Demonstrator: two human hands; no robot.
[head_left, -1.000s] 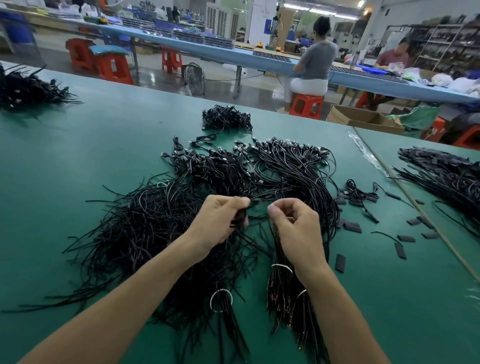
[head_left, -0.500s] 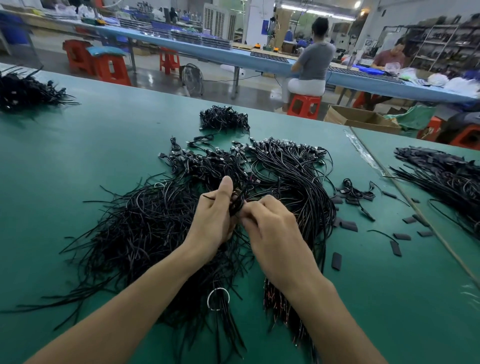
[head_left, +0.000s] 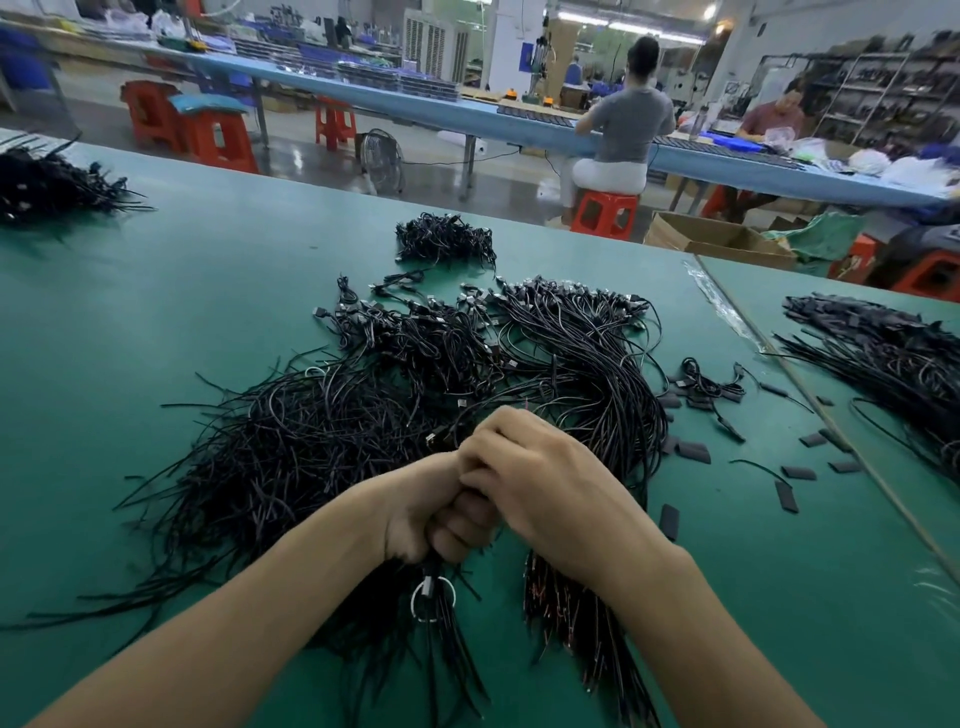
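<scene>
The likely limp, light cable bundle (head_left: 449, 657) is being clenched by left grip (head_left: 434, 512) and right grip (head_left: 543, 483) just above its binding white ring (head_left: 414, 603).

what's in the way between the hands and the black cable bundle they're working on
Nothing visible. The left hand grips the cable bundle in its fist, over the pile on the green table. The right hand lies across the left's fingers, so its own contact with the cables is hidden.

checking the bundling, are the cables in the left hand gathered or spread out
Gathered: the left hand grips the black cables in one bunch; below the fist they fan out.
</scene>
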